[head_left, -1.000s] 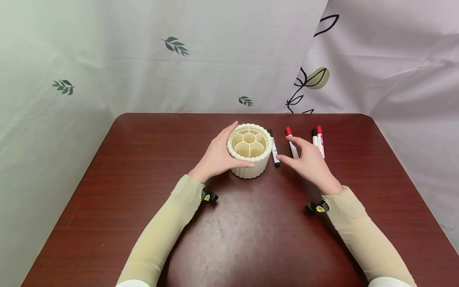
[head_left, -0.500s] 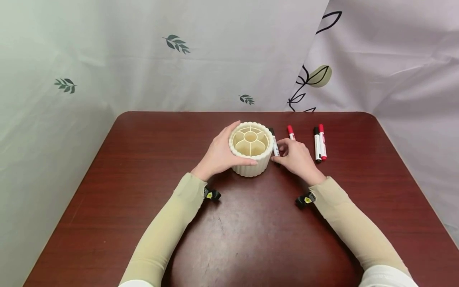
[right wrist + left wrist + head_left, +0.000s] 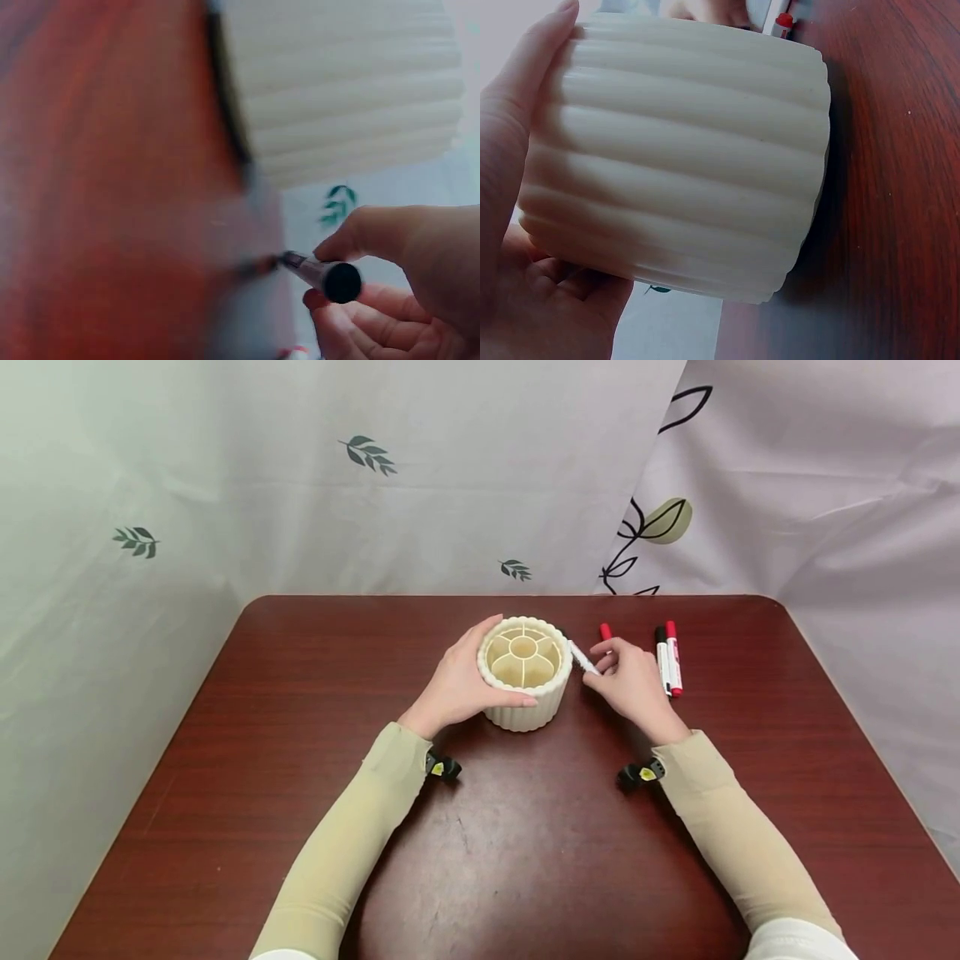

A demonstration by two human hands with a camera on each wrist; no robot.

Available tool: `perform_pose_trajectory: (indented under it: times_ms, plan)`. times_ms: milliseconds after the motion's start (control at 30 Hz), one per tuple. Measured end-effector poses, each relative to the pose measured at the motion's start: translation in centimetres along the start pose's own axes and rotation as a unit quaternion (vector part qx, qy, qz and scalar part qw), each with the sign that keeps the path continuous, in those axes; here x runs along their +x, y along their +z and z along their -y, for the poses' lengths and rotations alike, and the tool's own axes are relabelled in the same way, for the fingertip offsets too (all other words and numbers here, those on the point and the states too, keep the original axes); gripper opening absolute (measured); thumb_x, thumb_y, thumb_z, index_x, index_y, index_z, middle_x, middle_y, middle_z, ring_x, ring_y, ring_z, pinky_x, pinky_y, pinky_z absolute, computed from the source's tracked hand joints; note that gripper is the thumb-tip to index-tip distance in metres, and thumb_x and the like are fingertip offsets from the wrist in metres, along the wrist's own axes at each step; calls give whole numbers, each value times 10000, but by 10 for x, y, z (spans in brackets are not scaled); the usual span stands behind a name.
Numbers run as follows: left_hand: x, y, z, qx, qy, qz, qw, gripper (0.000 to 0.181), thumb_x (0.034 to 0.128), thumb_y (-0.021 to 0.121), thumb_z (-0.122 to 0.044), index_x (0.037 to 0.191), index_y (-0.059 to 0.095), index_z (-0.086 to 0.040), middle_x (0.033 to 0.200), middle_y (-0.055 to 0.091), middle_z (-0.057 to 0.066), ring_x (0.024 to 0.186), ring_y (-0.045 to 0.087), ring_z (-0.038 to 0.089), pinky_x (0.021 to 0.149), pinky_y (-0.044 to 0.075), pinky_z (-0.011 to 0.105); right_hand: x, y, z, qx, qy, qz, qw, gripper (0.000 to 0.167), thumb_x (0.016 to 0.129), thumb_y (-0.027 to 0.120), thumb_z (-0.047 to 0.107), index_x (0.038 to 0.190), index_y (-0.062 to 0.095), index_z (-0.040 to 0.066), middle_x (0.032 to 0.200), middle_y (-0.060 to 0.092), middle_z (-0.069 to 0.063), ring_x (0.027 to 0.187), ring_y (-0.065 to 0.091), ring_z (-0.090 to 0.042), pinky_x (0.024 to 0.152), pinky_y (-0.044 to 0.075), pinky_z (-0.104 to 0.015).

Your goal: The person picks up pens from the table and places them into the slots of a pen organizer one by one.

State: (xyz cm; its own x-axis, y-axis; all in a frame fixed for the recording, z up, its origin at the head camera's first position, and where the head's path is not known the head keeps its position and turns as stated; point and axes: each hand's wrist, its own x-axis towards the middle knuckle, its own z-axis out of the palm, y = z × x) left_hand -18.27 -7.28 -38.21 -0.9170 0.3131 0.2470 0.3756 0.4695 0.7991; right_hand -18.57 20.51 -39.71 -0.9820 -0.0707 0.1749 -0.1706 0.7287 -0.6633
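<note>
A cream, ribbed pen holder (image 3: pixel 523 714) with several compartments stands upright on the table. My left hand (image 3: pixel 461 681) grips it round its left side, the thumb across the front near the rim; the left wrist view shows its ribbed wall (image 3: pixel 682 157) close up. To the right of the holder, my right hand (image 3: pixel 633 685) pinches a white marker with black ends (image 3: pixel 583 657) between thumb and fingers. The marker slants beside the holder's rim. In the right wrist view its black end (image 3: pixel 343 282) faces the camera, and the marker is off the table.
Behind my right hand lies a red-capped marker (image 3: pixel 606 631), mostly hidden. Farther right, a black-capped marker (image 3: pixel 662 656) and a red one (image 3: pixel 674 660) lie side by side on the dark red wooden table (image 3: pixel 480 860). A pale curtain (image 3: pixel 420 527) hangs behind the table.
My right hand has moved left to the black marker beside the holder, taken hold of it and lifted it from the table, tilting it. The left hand stays on the holder.
</note>
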Motion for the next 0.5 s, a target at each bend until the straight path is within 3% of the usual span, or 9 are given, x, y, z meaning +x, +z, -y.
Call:
perform_pose_trajectory:
  times_ms: [267,367,500]
  plan:
    - [0,0,0,-2,-26,-28,10000,1223,539,977,-566,1553,394,-210,1461,489,-67,1276,477,89,1061,398,355,-3,-34,16,589,75,-1353,9890,183,849,730,94,1023,746,39,826,707,-95,688,628,-106,629,457,-158]
    - [0,1,1,5,-26,-20,10000,1222,535,974,-576,1551,396,-218,1454,493,-74,1270,480,84,1057,402,350,-6,-46,21,935,153,-1655,9816,179,859,744,100,1029,747,44,847,705,-62,696,650,-46,667,502,-133]
    - [0,0,1,-36,-42,-3,10000,1225,535,972,-584,1552,394,-219,1456,488,-79,1270,478,86,1051,407,355,-9,-61,29,1578,45,-1935,9683,208,867,764,84,1061,737,16,895,699,-35,744,672,-65,715,535,-150]
